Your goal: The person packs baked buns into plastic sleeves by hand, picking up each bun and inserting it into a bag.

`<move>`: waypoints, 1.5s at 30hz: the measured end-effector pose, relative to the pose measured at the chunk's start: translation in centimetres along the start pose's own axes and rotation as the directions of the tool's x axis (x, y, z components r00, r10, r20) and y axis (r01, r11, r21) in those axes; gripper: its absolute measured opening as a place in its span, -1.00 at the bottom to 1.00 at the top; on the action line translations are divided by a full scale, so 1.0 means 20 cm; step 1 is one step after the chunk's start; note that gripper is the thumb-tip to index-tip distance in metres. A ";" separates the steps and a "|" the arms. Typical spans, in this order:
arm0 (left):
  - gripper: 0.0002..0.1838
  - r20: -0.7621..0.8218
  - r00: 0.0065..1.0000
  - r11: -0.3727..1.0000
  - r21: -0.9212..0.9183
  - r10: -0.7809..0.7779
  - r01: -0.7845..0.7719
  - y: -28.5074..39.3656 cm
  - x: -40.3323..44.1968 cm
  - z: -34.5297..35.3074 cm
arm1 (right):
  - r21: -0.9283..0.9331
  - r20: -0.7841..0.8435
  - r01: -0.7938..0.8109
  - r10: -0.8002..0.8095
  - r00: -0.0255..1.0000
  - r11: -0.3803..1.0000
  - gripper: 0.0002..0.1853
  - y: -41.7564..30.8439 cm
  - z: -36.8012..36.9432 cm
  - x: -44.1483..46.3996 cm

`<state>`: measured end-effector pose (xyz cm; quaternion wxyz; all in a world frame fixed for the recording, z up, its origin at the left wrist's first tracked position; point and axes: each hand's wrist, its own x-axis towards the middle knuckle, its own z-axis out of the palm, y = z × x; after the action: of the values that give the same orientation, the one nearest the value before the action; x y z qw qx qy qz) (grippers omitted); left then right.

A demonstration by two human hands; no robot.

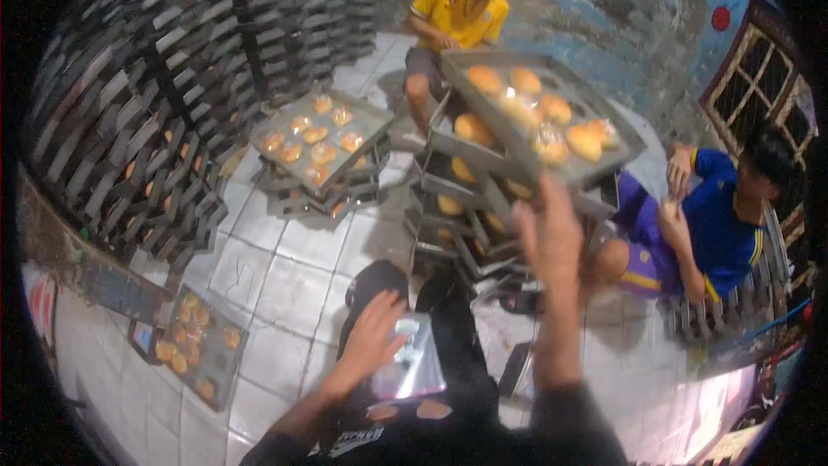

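My left hand (375, 328) lies with its fingers apart over a stack of clear plastic bags (412, 362) on my lap. My right hand (552, 229) is stretched forward and blurred, at the near edge of a metal tray (634, 151). Its thumb stands apart from the fingers and nothing shows in it. Golden buns (585, 141) sit on that tray, some of them in shiny clear wrapping. The tray tops a crooked pile of more bun trays (457, 207).
Left of the pile, another stack carries a tray of wrapped buns (315, 134). A single bun tray (200, 341) lies on the tiled floor (285, 293). Tall tray stacks (198, 60) line the left. A person in yellow (461, 13) and one in blue (724, 207) sit nearby.
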<state>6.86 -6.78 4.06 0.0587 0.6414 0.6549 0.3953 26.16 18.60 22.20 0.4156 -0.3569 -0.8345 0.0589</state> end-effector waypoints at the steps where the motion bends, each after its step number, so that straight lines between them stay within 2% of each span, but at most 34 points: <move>1: -0.42 -0.035 0.999 1.000 0.010 0.005 -0.005 0.02 -0.05 -0.02 | 0.063 0.018 0.007 -0.008 1.000 0.998 -0.41 -0.08 0.03 -0.10; 2: -0.48 0.022 1.000 0.988 0.153 -0.020 0.017 0.05 -0.10 -0.05 | 0.292 0.193 -0.174 0.121 0.974 0.940 -0.49 -0.05 0.14 -0.29; 3: -0.55 0.083 0.994 0.954 0.297 -0.064 0.037 0.06 -0.13 -0.06 | 0.297 0.259 -0.063 -0.017 0.966 0.953 -0.55 -0.09 0.22 -0.45; 4: -0.55 0.078 0.994 0.948 0.315 -0.073 0.045 0.03 -0.13 -0.06 | 0.407 0.349 0.046 -0.202 0.915 0.912 -0.56 -0.12 0.29 -0.56; 5: -0.63 0.070 0.997 0.958 0.284 0.027 -0.046 -0.01 -0.14 -0.04 | 0.327 0.478 0.118 -0.272 0.835 0.938 -0.55 -0.14 0.34 -0.68; 6: -0.70 0.074 0.989 0.959 0.244 0.130 -0.144 -0.04 -0.15 -0.03 | 0.113 0.502 0.253 -0.275 0.820 0.961 -0.59 -0.21 0.33 -0.78; 8: -0.62 0.147 0.964 0.944 0.214 0.222 -0.250 -0.06 -0.15 -0.06 | 0.092 0.557 0.243 -0.253 0.791 0.966 -0.62 -0.18 0.34 -0.91; 9: -0.63 0.114 0.983 0.982 0.107 0.145 -0.157 -0.03 -0.14 -0.07 | 0.082 0.549 0.219 -0.227 0.804 0.972 -0.62 -0.14 0.34 -0.92; 10: -0.64 0.095 0.994 0.998 -0.013 0.057 -0.056 0.04 -0.14 -0.07 | 0.184 0.689 0.098 -0.199 0.697 0.978 -0.60 -0.10 0.32 -0.92; 11: -0.65 0.024 0.994 0.963 -0.243 -0.110 0.112 0.09 -0.10 -0.07 | 0.258 0.805 -0.037 -0.193 0.562 0.966 -0.59 -0.07 0.28 -0.91; 12: -0.66 -0.047 0.961 0.848 -0.484 -0.273 0.217 0.14 -0.06 -0.07 | 0.231 0.808 -0.044 -0.166 0.565 0.972 -0.59 -0.05 0.24 -0.88; 13: -0.67 0.334 0.894 0.763 -0.478 -0.300 0.435 0.06 -0.06 -0.11 | 0.391 0.830 -0.284 -0.202 0.520 0.875 -0.53 -0.05 0.18 -0.83; 14: -0.68 0.663 0.699 0.680 -0.383 -0.268 0.625 0.00 -0.06 -0.13 | 0.504 0.837 -0.504 -0.253 0.485 0.701 -0.47 -0.06 0.11 -0.76; 15: -0.69 0.627 0.718 0.550 -0.501 -0.301 0.668 -0.03 -0.08 -0.08 | 0.424 0.885 -0.599 -0.172 0.432 0.679 -0.34 -0.15 0.03 -0.66; 16: -0.69 0.625 0.726 0.538 -0.522 -0.286 0.661 -0.01 -0.04 -0.08 | 0.278 0.804 -0.102 -0.173 0.569 0.955 -0.30 -0.14 0.00 -0.61; 17: -0.75 0.525 0.734 0.427 -0.597 -0.432 0.679 0.00 0.01 -0.10 | -0.022 0.711 0.400 -0.267 0.651 0.916 -0.25 -0.14 -0.02 -0.55; 18: -0.78 0.428 0.697 0.320 -0.666 -0.575 0.674 0.00 0.04 -0.12 | -0.049 0.660 0.386 -0.260 0.705 0.921 -0.22 -0.15 -0.10 -0.34; 19: -0.81 0.312 0.693 0.256 -0.769 -0.650 0.586 -0.11 0.02 -0.03 | 0.175 0.477 0.323 -0.367 0.798 0.930 -0.33 0.00 -0.12 -0.18; 20: -0.81 0.311 0.699 0.262 -0.769 -0.644 0.583 -0.10 0.04 -0.04 | 0.291 0.315 0.092 -0.186 0.931 0.952 -0.43 0.03 -0.18 -0.01; 22: -0.84 0.330 0.658 0.040 -0.876 -0.677 0.481 -0.07 0.10 -0.08 | 0.333 0.264 -0.198 0.110 0.958 0.922 -0.57 0.19 -0.25 0.41; 24: -0.85 0.367 0.667 0.061 -0.849 -0.648 0.526 -0.21 -0.03 0.04 | 0.136 0.213 -0.127 0.096 0.972 0.982 -0.60 0.51 -0.18 0.79; 26: -0.85 0.321 0.660 0.141 -0.825 -0.679 0.547 -0.25 -0.09 0.13 | -0.053 0.303 -0.068 0.081 0.950 0.996 -0.54 0.85 -0.08 0.98; 28: -0.85 0.320 0.624 0.097 -0.836 -0.713 0.540 -0.18 -0.02 0.07 | -0.336 0.472 -0.052 0.216 0.855 0.940 -0.49 1.23 0.05 1.07; 30: -0.85 0.321 0.632 0.119 -0.825 -0.705 0.552 -0.18 -0.05 0.07 | -0.361 0.459 0.012 0.166 0.872 0.933 -0.49 1.45 0.10 1.07; 32: -0.83 0.342 0.579 0.047 -0.832 -0.740 0.553 -0.15 -0.03 0.05 | -0.384 0.451 0.049 0.141 0.881 0.922 -0.47 1.38 0.17 1.04; 33: -0.82 0.337 0.613 0.057 -0.845 -0.714 0.531 -0.15 -0.03 0.06 | -0.478 0.485 -0.047 0.309 0.818 0.877 -0.46 1.17 0.07 1.07; 35: -0.81 0.353 0.669 0.069 -0.852 -0.654 0.518 -0.18 -0.02 0.07 | -0.585 0.491 -0.143 0.489 0.721 0.799 -0.45 1.02 -0.06 1.09; 37: -0.82 0.373 0.642 0.049 -0.841 -0.670 0.539 -0.19 0.01 0.06 | -0.593 0.517 0.045 0.338 0.787 0.804 -0.48 1.05 -0.15 1.06; 38: -0.81 0.376 0.618 0.034 -0.836 -0.690 0.547 -0.18 0.03 0.05 | -0.606 0.511 0.028 0.362 0.780 0.795 -0.48 1.08 -0.17 1.02; 39: -0.76 0.352 0.641 0.049 -0.853 -0.682 0.520 -0.16 0.05 0.05 | -0.352 0.550 -0.082 0.277 0.788 0.933 -0.47 1.15 -0.16 0.96; 40: -0.76 0.374 0.636 0.038 -0.843 -0.675 0.536 -0.16 0.05 0.06 | -0.060 0.558 -0.182 0.184 0.810 0.982 -0.47 1.16 -0.17 0.91; 42: -0.72 0.406 0.618 -0.126 -0.887 -0.673 0.445 -0.22 0.06 0.09 | -0.046 0.497 -0.241 0.232 0.836 0.969 -0.48 1.09 -0.26 0.88; 43: -0.69 0.346 0.651 -0.136 -0.926 -0.676 0.352 -0.24 0.04 0.12 | -0.019 0.442 -0.279 0.258 0.859 0.960 -0.47 0.97 -0.30 0.89; 45: -0.70 0.393 0.557 -0.228 -0.911 -0.732 0.344 -0.16 0.17 0.01 | 0.363 0.138 -0.240 0.203 0.969 0.900 -0.41 0.57 -0.36 0.71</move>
<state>3.89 -3.22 3.45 0.5264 -0.0026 0.4352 0.7304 32.09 34.64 31.62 0.4261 -0.3596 -0.7806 0.2823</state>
